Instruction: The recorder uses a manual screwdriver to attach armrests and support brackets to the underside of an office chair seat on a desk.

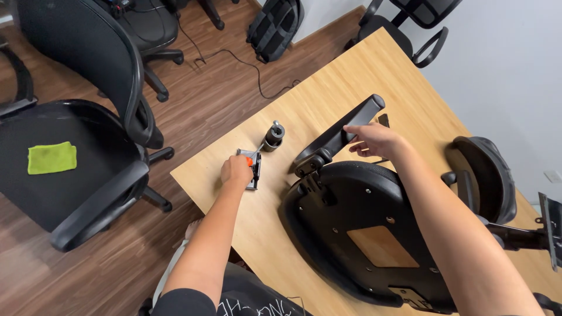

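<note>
An upturned black office chair seat (pixel 363 234) lies on the wooden table (pixel 345 76), its underside facing up. One black armrest (pixel 339 136) sticks up at the seat's far left. My right hand (pixel 374 140) rests on that armrest with fingers curled over it. My left hand (pixel 236 172) reaches to a small grey tray (pixel 256 173) near the table's left edge and closes over something there; an orange tool handle (pixel 249 159) shows beside the fingers. What the hand grips is hidden. A dark cylindrical part (pixel 273 135) stands just beyond the tray.
A black office chair (pixel 88 146) with a green cloth (pixel 52 157) on its seat stands on the wooden floor at left. A black backpack (pixel 274 26) and a cable (pixel 246 61) lie on the floor beyond. The chair's backrest (pixel 486 175) lies at right.
</note>
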